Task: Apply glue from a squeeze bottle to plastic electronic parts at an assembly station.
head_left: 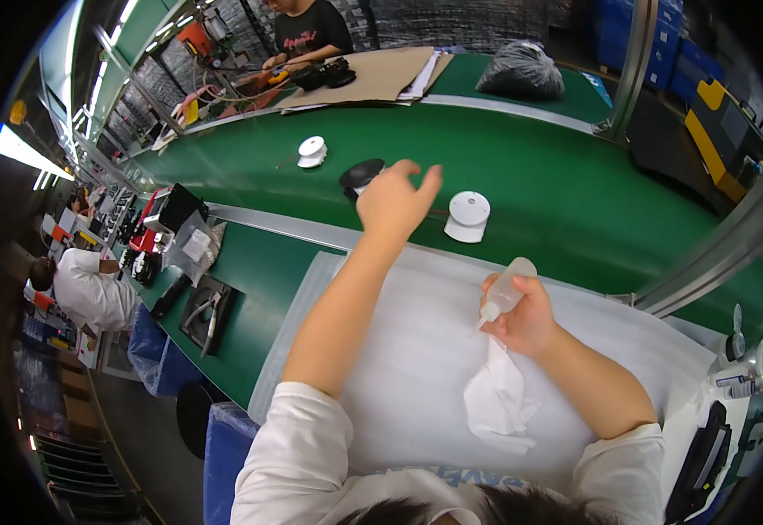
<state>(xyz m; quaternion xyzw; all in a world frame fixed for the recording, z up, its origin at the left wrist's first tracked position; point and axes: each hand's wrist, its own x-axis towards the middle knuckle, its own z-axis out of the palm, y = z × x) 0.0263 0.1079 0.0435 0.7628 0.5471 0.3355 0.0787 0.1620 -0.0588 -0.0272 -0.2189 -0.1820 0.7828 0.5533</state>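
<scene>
Over the green conveyor belt (539,162), my left hand (394,203) reaches out with thumb and forefinger apart; its other fingers are partly hidden. Just beside it lies a black round part (362,173) with a white side, partly covered by the hand. My right hand (526,319) grips a translucent squeeze bottle (512,284), its thin nozzle tilted down to the left. A white cloth (495,394) hangs from below that same hand over the foam-covered bench. One white round part (469,214) sits on the belt to the right, another white round part (312,150) farther left.
White foam sheet (416,350) covers the bench before me. A metal rail (285,227) edges the belt. At left lie a tool on a black tray (208,315) and a plastic bag (193,245). Small bottles (749,372) stand at right. Across the belt a person (311,35) works.
</scene>
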